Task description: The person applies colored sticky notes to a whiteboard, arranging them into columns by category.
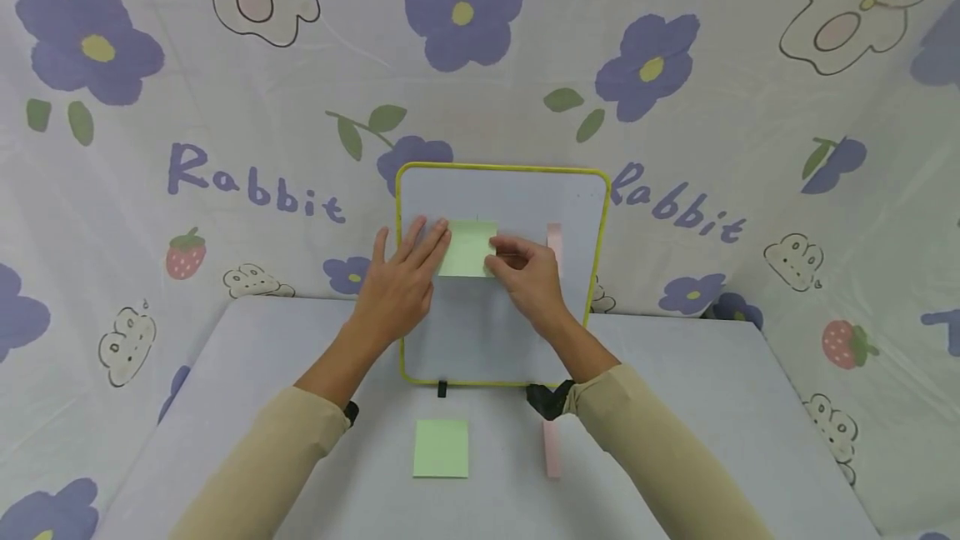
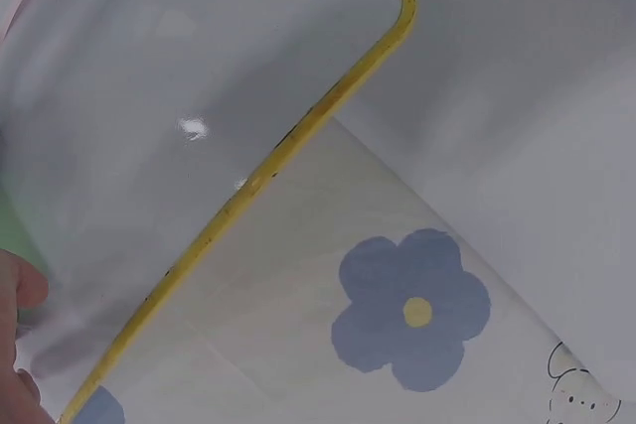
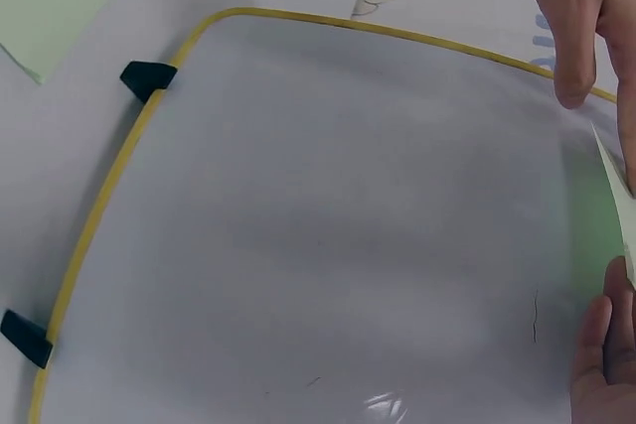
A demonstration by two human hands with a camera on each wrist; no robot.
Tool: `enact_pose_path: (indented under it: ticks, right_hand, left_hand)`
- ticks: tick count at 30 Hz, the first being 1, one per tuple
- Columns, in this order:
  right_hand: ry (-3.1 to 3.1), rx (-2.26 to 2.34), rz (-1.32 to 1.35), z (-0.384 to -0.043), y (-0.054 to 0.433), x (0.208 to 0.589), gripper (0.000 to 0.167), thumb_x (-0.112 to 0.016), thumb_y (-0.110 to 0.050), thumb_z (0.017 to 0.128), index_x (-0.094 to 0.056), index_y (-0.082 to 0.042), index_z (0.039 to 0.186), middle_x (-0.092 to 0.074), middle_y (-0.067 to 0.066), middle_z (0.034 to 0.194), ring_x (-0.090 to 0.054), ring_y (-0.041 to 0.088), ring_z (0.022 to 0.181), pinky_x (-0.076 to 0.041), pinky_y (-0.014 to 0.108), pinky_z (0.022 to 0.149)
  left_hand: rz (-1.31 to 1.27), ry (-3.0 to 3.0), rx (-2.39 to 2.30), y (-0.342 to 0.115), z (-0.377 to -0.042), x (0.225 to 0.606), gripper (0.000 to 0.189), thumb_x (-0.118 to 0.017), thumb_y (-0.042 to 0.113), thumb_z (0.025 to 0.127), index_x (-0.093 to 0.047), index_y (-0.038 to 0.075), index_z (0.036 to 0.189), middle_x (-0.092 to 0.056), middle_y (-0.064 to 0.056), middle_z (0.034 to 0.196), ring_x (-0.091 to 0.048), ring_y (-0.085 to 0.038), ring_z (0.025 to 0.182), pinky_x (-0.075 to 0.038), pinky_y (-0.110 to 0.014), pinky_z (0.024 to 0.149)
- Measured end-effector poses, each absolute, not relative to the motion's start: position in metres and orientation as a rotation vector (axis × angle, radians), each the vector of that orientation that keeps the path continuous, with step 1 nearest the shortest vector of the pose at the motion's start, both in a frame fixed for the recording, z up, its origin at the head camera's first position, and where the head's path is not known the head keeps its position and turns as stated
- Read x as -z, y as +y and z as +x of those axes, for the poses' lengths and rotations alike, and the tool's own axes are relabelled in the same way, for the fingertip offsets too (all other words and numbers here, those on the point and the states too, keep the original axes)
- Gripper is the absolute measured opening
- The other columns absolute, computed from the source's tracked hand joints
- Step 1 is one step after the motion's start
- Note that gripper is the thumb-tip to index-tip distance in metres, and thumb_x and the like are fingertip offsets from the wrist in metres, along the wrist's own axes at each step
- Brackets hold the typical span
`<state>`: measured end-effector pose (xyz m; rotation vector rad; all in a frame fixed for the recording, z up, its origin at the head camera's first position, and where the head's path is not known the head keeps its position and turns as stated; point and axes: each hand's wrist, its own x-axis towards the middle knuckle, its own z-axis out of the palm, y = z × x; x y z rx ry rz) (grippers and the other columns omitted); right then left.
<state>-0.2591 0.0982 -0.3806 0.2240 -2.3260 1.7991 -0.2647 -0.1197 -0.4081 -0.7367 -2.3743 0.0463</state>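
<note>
A light green sticky note (image 1: 469, 248) is at the upper middle of a yellow-rimmed whiteboard (image 1: 480, 332). My left hand (image 1: 397, 286) touches its left edge with straight, spread fingers. With thumb and fingertips, my right hand (image 1: 528, 277) pinches the note's right edge. In the right wrist view the note (image 3: 624, 211) stands edge-on, its lower edge off the board above a green reflection. A narrow pink sticky strip (image 1: 554, 238) is on the board behind the right hand, partly hidden by it.
On the white table before the board lie a green sticky pad (image 1: 441, 448) and a pink strip pad (image 1: 552, 448). Black feet (image 3: 149, 78) support the board's lower edge. Behind it hangs a cloth (image 1: 510, 107) printed with flowers and rabbits.
</note>
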Motion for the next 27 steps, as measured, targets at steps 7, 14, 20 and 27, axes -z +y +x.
enact_pose_path:
  ticks: [7, 14, 20, 27]
  right_hand:
    - [-2.399, -1.107, 0.363, -0.256, 0.097, 0.385, 0.022, -0.064, -0.005, 0.097, -0.073, 0.003, 0.116, -0.074, 0.018, 0.111, -0.073, 0.030, 0.094, -0.059, 0.035, 0.077]
    - [-2.248, 0.130, 0.725, -0.258, 0.097, 0.398, 0.050, -0.071, -0.019, 0.094, -0.063, -0.001, 0.140, -0.062, 0.013, 0.146, -0.057, 0.030, 0.137, -0.049, 0.044, 0.108]
    - [-2.304, 0.429, 0.783, -0.261, 0.093, 0.400, 0.070, -0.067, -0.030, 0.098, -0.042, -0.005, 0.159, -0.037, 0.007, 0.168, -0.031, 0.025, 0.158, -0.026, 0.045, 0.128]
    - [-2.329, 0.514, 0.794, -0.264, 0.088, 0.394, 0.076, -0.066, -0.037, 0.099, -0.036, -0.007, 0.162, -0.032, 0.005, 0.171, -0.026, 0.025, 0.160, -0.023, 0.046, 0.129]
  left_hand:
    - [-0.731, -2.372, -0.059, -0.118, -0.266, 0.411, 0.064, -0.060, 0.012, 0.097, -0.044, 0.008, 0.158, -0.041, -0.003, 0.166, -0.039, -0.027, 0.154, -0.035, -0.067, 0.115]
    - [-0.719, -2.354, -0.059, -0.118, -0.266, 0.413, 0.062, -0.061, 0.013, 0.096, -0.047, 0.009, 0.157, -0.043, -0.003, 0.165, -0.041, -0.028, 0.153, -0.037, -0.067, 0.114]
    - [-0.712, -2.365, -0.061, -0.118, -0.267, 0.417, 0.064, -0.063, 0.015, 0.097, -0.045, 0.009, 0.158, -0.042, -0.003, 0.166, -0.040, -0.029, 0.153, -0.036, -0.067, 0.114]
    - [-0.705, -2.354, -0.054, -0.118, -0.267, 0.418, 0.065, -0.063, 0.014, 0.097, -0.043, 0.010, 0.159, -0.041, -0.003, 0.166, -0.041, -0.029, 0.153, -0.037, -0.067, 0.114]
